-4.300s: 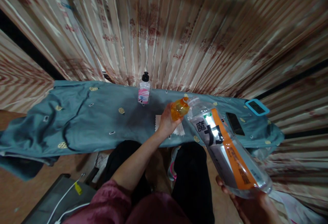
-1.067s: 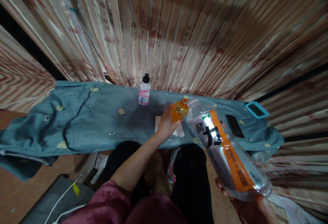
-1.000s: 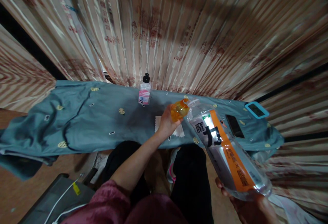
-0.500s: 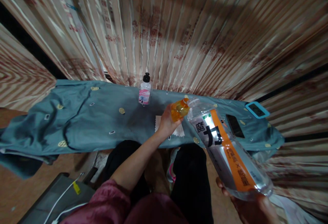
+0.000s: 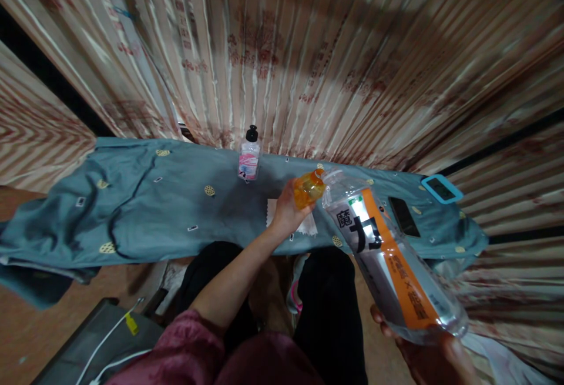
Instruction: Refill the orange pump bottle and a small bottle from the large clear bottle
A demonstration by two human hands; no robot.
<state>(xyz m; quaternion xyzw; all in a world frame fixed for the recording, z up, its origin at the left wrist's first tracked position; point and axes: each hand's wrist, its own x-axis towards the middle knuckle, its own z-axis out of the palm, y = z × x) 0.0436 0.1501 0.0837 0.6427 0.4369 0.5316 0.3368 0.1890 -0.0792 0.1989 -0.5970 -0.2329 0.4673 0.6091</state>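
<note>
My left hand [image 5: 287,213] is closed around a small orange bottle [image 5: 309,190], which is tilted so its neck points right. That neck meets the mouth of a large clear plastic bottle [image 5: 392,255] with a silver and orange label. My right hand [image 5: 434,350] grips this large bottle near its base, holding it slanted with the mouth up and to the left. Whether liquid passes between the two mouths I cannot tell. Beneath my left hand a white cloth [image 5: 308,224] with zigzag edges lies partly hidden on the blue-green tablecloth [image 5: 180,197].
A clear bottle with a black cap and pink label [image 5: 249,161] stands toward the back. On the right lie a dark phone [image 5: 404,217] and a light-blue framed device [image 5: 442,188]. Pleated curtains [image 5: 282,62] hang behind. A grey surface with white cables [image 5: 99,344] is at lower left.
</note>
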